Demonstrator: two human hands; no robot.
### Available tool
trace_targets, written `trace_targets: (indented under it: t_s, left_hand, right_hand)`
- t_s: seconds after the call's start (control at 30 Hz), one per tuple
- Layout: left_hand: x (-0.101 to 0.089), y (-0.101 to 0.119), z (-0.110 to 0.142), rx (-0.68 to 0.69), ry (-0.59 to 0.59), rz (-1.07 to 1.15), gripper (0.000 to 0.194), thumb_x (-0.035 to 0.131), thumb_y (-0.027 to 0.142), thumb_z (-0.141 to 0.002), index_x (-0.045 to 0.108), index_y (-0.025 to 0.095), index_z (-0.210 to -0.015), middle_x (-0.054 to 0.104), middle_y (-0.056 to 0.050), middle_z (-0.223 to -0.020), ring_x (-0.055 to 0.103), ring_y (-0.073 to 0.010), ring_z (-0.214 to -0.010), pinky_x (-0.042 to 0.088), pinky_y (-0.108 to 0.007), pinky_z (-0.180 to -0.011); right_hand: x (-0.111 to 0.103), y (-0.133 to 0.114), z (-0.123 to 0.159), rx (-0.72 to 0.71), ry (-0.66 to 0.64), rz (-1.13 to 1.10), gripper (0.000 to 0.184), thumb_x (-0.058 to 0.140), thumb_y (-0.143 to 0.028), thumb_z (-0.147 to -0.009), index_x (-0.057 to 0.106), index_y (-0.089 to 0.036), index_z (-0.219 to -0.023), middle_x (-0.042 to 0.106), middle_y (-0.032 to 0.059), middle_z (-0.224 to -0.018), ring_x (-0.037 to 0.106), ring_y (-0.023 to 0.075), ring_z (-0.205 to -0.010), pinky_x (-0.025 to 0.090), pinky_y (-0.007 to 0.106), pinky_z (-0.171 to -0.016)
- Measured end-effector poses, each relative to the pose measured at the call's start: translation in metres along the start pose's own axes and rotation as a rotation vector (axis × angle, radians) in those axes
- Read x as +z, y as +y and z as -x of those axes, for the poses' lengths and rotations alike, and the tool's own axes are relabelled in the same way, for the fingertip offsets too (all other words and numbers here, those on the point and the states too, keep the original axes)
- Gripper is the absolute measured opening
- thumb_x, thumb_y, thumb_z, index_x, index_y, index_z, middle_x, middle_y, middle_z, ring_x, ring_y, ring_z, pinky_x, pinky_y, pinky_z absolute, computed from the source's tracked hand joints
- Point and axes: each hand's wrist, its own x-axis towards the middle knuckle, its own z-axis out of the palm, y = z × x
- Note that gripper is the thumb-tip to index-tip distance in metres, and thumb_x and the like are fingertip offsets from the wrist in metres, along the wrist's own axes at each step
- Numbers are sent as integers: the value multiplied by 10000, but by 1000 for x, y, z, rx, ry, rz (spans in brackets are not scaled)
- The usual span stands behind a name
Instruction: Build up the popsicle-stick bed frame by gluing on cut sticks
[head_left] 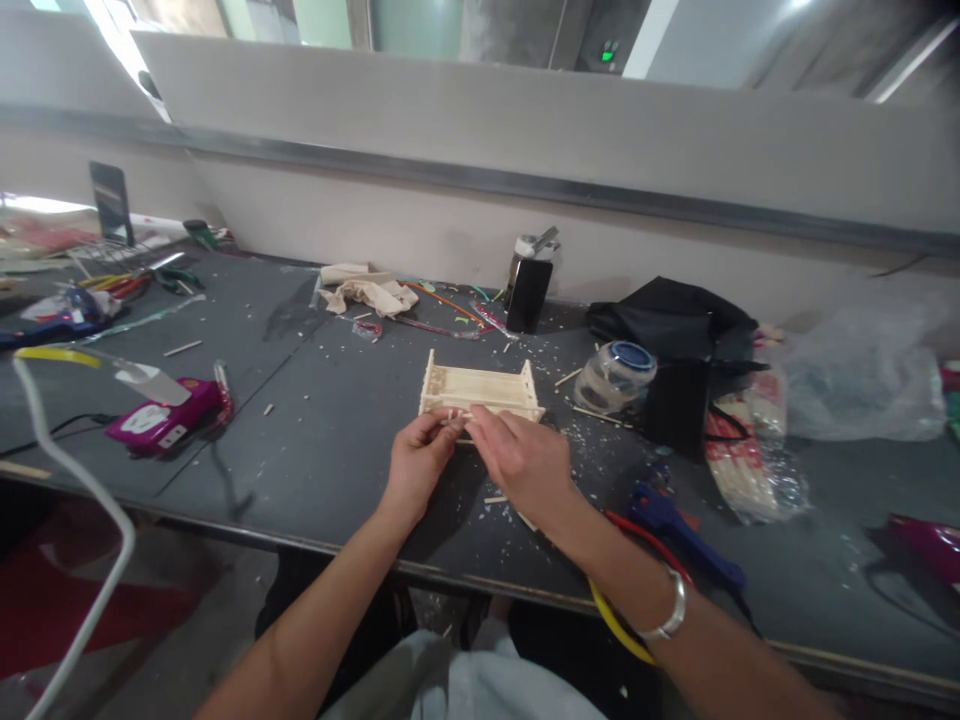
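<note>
I had both bare hands over a dark desk [337, 440], meeting at the near side of a small pale wooden frame [480, 385] that stood in the middle of the scene. The left hand [421, 455] came in from the near left, its thumb and fingers bent close together at the frame's near left corner. The right hand [525, 465], with a silver bracelet [670, 605] at the wrist, reached across the near edge, its fingertips almost meeting the left ones. A pale bit showed between them, too blurred for me to tell whether either grip was closed on it, or whether it belonged to the frame.

Short sticks [495, 499] and white crumbs lay on the near side of the frame. To its right a clear jar [611, 380] with a blue lid lay tilted, beside a black bag [671, 320]. Nearer on the right was a blue glue gun [686, 535]. A phone [529, 296] stood upright on the far side, a beige cloth [367, 292] lay far left, and a purple box [161, 415] sat well to the left.
</note>
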Motion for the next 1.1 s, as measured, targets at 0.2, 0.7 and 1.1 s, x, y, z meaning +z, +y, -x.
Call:
trace_targets:
  t_s: [0.2,0.7,1.1]
  left_hand:
    - [-1,3,1,-6,-38,-16,462,729,391,-677,651,122,-1044,316,97,-511,234,-22,-409,153,-165,-376]
    - [-18,-2,31,434,82,-727,417,566,296,-850,536,179,-1250,560,48,-624,496,-82,-545,409,-190,-564]
    - [13,-3,10,702,-22,-1312,322,467,247,-909,603,245,-1201,747,-37,-810,667,-153,-613,406,-214,-531]
  right_hand:
    - [-30,5,23,184,69,-220,128,519,-216,-903,643,-205,-874,658,-20,-692,587,95,-615,365,212,-602]
    - [-56,9,75,619,25,-524,265,424,-295,-936,489,-210,-693,484,-47,-590,455,104,-532,346,214,-537]
    - [-25,3,45,558,-45,-578,226,437,-223,-918,622,-199,-1046,686,48,-992,621,177,-902,445,287,-807]
